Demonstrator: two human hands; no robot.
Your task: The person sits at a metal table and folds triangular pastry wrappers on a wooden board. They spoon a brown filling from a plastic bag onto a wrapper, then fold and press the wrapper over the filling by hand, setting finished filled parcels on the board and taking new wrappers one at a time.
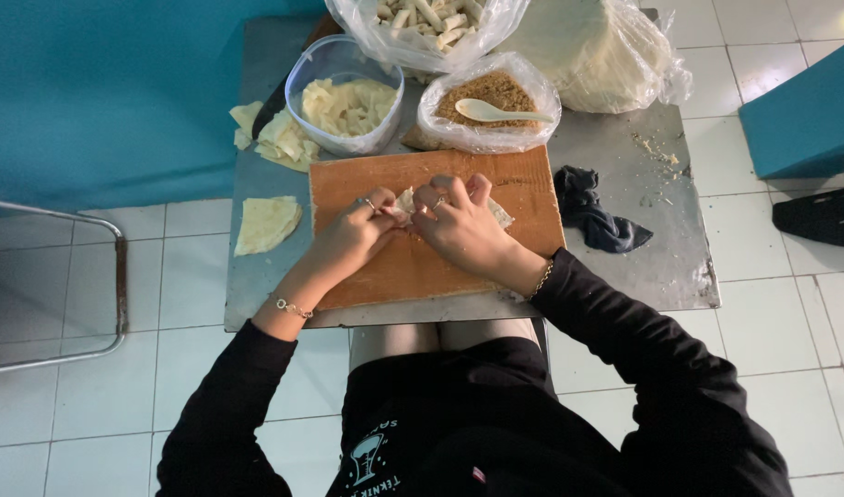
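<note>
Both my hands press down on a pale wrapper [405, 204] that lies on the wooden board [413, 267] right under my grip: my left hand [353, 235] pinches its near end with fingers curled, and my right hand [460, 224] is closed over the middle, with the far end of the roll sticking out beyond it. Just past my knuckles on the bench [661, 248] sit a clear tub of cut wrappers [345, 92] and a bag of brown filling [489, 110] with a pale spoon [495, 111] on it. A dark cloth [595, 213] lies off to the right of my right hand, and a loose wrapper sheet [267, 223] off to the left of my left.
</note>
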